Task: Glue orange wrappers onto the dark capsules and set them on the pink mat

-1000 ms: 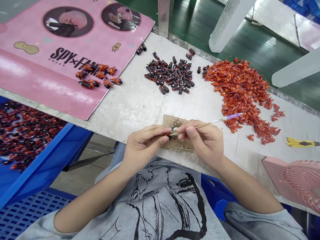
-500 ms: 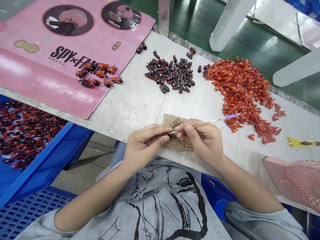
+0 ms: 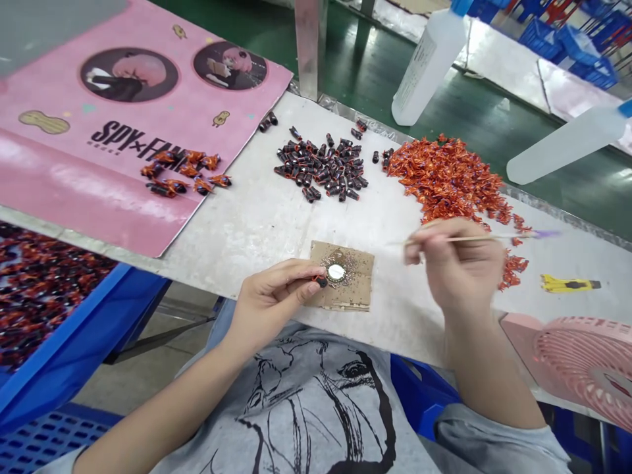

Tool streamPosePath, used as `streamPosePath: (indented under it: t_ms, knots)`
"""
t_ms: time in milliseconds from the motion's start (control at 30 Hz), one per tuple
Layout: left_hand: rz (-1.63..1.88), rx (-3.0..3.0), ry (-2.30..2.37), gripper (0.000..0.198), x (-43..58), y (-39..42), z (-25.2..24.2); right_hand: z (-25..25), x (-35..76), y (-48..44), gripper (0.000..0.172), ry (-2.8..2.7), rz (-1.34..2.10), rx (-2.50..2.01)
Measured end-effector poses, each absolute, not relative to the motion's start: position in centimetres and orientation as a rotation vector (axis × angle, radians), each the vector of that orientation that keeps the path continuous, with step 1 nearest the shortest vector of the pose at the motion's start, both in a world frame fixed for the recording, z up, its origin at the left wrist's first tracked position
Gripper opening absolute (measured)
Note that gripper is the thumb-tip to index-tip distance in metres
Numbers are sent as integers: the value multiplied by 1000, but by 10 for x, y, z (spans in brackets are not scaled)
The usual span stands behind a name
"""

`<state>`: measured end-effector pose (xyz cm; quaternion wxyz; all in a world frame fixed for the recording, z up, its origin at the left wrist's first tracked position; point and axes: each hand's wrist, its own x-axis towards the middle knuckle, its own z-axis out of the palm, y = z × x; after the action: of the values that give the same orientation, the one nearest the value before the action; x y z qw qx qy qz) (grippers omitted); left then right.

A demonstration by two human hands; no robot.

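My left hand (image 3: 276, 293) pinches a small black and orange plastic part (image 3: 320, 281) at the left edge of a stained cardboard piece (image 3: 363, 289). A small round white dish or cap (image 3: 336, 272) sits on that cardboard, ringed by dark specks. Over the table to the right, my right hand (image 3: 457, 263) is closed around a thin brush (image 3: 476, 237) with a purple end, blurred by motion. Just behind this hand lies a heap of orange parts (image 3: 444, 174). A group of black parts (image 3: 323, 164) stands farther back in the middle.
Several joined orange and black pieces (image 3: 185, 172) lie on a pink printed board (image 3: 123, 217) at left. A blue bin (image 3: 79, 336) full of parts stands below it. Two white bottles (image 3: 429, 66) are at the back; a yellow cutter-like tool (image 3: 570, 284) and pink fan (image 3: 582, 355) are right.
My right hand has moved away from the left hand to the right, with the brush still in it. The round white item on the cardboard now shows. The view has shifted slightly.
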<state>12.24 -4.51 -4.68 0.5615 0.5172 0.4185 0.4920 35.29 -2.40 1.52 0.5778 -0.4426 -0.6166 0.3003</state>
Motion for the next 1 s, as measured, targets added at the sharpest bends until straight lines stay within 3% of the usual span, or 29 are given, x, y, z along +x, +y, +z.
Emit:
streamPosePath:
  t_ms: [267,633,1000]
  knots:
    - [1217,1154,998,15,122,-47,-51,-20,322,-28,24,-2039,575,-1083]
    - [1221,1124,980,15,122,-47,-51,-21,323,-27,24,-2075,561,-1129]
    - [1176,1222,1028,13,123,-44,-43,-14,310,-40,8,-1754,732,-966]
